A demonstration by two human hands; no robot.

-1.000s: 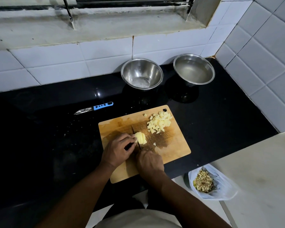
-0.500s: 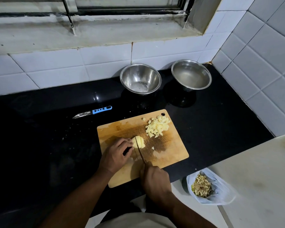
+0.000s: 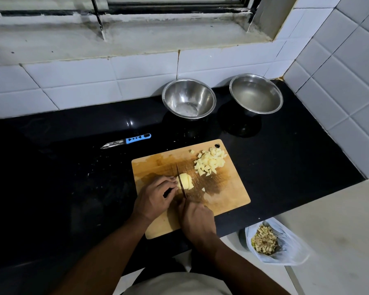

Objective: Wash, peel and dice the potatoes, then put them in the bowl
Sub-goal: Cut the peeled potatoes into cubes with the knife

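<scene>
Wooden cutting board (image 3: 226,194) on black tabletop (image 3: 73,177): left hand (image 3: 156,198) pinches potato piece (image 3: 186,181), right hand (image 3: 197,220) grips knife (image 3: 181,179); diced potato (image 3: 210,161) heaped beside.

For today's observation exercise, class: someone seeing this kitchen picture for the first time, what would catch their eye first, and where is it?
Probably the wooden cutting board at centre on the black countertop, where the left hand steadies a pale peeled potato piece and the right hand holds a knife against it. A heap of diced potato lies at the board's far right corner, with two steel bowls behind.
</scene>
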